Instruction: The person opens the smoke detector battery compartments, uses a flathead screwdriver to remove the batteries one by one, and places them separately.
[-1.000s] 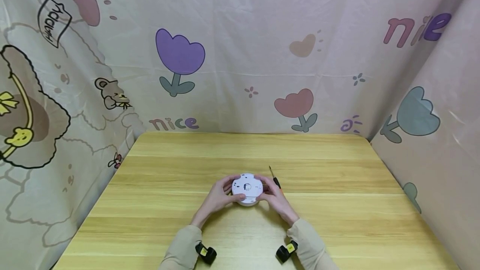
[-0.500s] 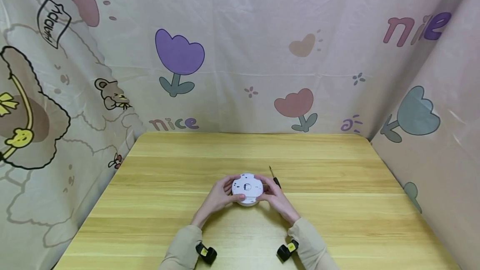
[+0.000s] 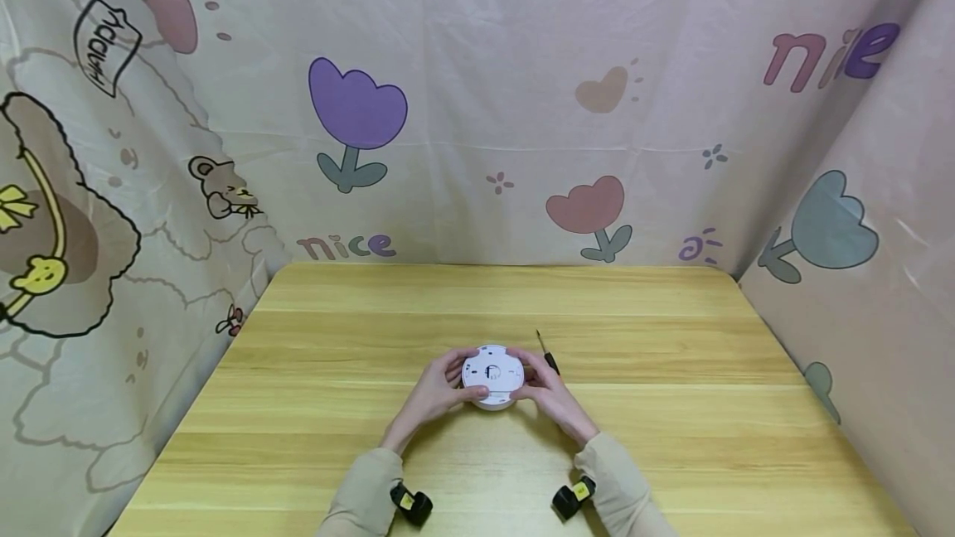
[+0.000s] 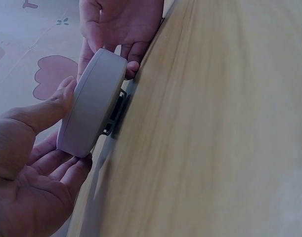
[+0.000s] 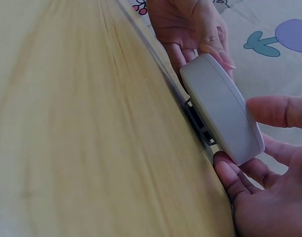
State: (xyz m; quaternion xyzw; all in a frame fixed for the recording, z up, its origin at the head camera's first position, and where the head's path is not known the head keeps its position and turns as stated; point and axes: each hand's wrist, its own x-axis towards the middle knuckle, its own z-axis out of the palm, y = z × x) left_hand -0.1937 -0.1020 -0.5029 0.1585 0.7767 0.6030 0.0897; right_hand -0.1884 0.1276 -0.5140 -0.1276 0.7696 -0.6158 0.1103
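Note:
A round white smoke detector [image 3: 492, 373] is held between both hands, its slotted, printed back plate facing up. My left hand [image 3: 435, 389] grips its left edge, the thumb on top of the plate and the fingers round the side. From the right, my right hand [image 3: 550, 399] grips the opposite edge in the same way. In the left wrist view the detector's smooth side wall [image 4: 94, 96] shows, with a dark vented part [image 4: 115, 113] beneath it, close to the table. Just behind the right hand lies a thin screwdriver [image 3: 550, 360] with a black handle, partly hidden by that hand.
The wooden table [image 3: 336, 338] reaches back to a printed cloth [image 3: 462, 106] that also hangs along both sides. Black wrist cameras [image 3: 412, 505] are worn at both beige sleeves [image 3: 366, 487], just above the tabletop.
The right hand has shifted very slightly to the right, and the screwdriver's orange end, seen one second ago, is now hidden. Both hands keep their hold on the smoke detector.

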